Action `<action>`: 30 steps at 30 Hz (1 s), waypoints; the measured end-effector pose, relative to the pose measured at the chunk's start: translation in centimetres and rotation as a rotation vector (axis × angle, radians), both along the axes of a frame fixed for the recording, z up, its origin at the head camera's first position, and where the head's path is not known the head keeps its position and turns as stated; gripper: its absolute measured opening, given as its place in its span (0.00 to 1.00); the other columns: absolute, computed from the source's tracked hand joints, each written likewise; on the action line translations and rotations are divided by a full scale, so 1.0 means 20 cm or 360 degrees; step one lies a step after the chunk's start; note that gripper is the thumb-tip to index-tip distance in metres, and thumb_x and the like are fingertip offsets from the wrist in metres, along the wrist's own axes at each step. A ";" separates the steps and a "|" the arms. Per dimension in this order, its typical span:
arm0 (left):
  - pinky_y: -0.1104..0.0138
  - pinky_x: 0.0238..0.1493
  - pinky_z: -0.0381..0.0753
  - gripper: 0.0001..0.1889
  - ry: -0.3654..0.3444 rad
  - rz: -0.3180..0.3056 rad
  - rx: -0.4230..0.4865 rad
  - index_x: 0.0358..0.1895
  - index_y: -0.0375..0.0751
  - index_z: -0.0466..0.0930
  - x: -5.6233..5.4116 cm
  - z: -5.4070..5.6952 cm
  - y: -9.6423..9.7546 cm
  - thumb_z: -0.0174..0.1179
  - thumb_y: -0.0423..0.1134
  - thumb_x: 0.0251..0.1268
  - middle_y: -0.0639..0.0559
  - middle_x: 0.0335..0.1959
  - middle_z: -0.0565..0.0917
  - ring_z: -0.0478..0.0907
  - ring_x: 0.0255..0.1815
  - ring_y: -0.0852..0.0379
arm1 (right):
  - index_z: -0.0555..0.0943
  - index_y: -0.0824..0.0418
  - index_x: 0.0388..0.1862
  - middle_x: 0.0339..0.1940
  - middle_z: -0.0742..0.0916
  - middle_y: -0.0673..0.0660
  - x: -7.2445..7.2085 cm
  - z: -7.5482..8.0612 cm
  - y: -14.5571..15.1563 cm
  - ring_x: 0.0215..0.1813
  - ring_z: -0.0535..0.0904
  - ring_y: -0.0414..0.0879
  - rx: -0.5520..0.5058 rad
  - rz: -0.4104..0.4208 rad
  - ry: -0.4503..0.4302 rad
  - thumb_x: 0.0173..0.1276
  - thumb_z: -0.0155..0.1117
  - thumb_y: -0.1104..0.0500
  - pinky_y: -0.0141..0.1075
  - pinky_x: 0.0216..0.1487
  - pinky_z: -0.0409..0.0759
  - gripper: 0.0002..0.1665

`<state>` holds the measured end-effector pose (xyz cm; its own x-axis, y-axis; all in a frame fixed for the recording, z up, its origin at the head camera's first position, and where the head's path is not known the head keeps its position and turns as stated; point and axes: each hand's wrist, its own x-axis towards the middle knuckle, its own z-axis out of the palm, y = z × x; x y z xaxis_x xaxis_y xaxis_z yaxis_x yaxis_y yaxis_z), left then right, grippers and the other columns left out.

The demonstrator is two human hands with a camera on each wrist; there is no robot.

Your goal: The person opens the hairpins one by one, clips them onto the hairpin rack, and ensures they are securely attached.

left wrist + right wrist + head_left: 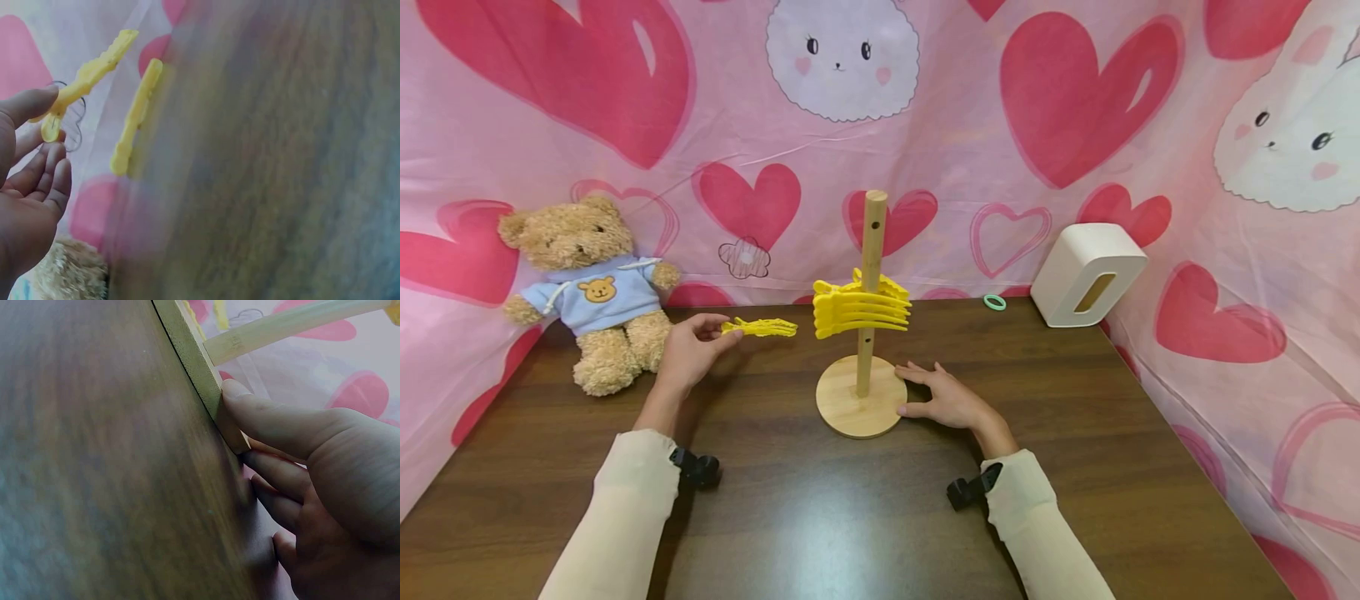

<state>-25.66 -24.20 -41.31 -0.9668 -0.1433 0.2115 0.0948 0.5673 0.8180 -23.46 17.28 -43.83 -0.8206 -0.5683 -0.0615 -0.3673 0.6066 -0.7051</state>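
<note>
While the left hand (691,350) pinches a yellow piece (765,327), the right (951,398)—straight-fingered—touches the base (842,407).

One wide view, two close ones
From the head we look forward and down over the table (842,533); at each wrist we look close along left hand (25,212) and right hand (331,487); head and right wrist share the wooden base (195,365).

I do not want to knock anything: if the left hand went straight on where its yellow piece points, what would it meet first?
Probably the stacked yellow pieces on the wooden stand, though depth is unclear.
</note>
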 end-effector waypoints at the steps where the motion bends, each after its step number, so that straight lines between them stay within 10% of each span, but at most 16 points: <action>1: 0.74 0.39 0.73 0.26 0.0014 0.0003 0.0030 0.56 0.29 0.81 0.00 0.01 0.01 0.71 0.46 0.65 0.37 0.44 0.81 0.74 0.42 0.54 | 0.68 0.63 0.76 0.76 0.71 0.59 0.00 0.00 0.00 0.80 0.57 0.52 0.0000 0.0000 0.0000 0.68 0.72 0.51 0.55 0.79 0.35 0.42; 17: 0.78 0.41 0.75 0.24 0.0126 0.0051 0.0105 0.60 0.33 0.82 0.06 0.21 0.12 0.69 0.46 0.67 0.39 0.48 0.84 0.76 0.41 0.61 | 0.68 0.64 0.76 0.76 0.71 0.59 0.01 0.01 0.00 0.81 0.56 0.52 0.0000 0.0006 0.0003 0.68 0.72 0.52 0.55 0.79 0.34 0.42; 30: 0.77 0.35 0.74 0.16 0.0514 0.0080 0.0117 0.47 0.29 0.85 0.13 0.40 0.21 0.73 0.37 0.61 0.54 0.31 0.80 0.75 0.30 0.67 | 0.68 0.62 0.76 0.77 0.70 0.58 0.01 0.02 0.00 0.81 0.56 0.51 0.0014 -0.0015 -0.0018 0.68 0.72 0.52 0.54 0.79 0.34 0.42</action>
<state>-23.03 -20.02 -33.40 -0.8429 -0.2154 0.4930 0.3293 0.5182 0.7893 -23.30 17.18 -43.52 -0.8250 -0.5600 -0.0755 -0.3537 0.6160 -0.7039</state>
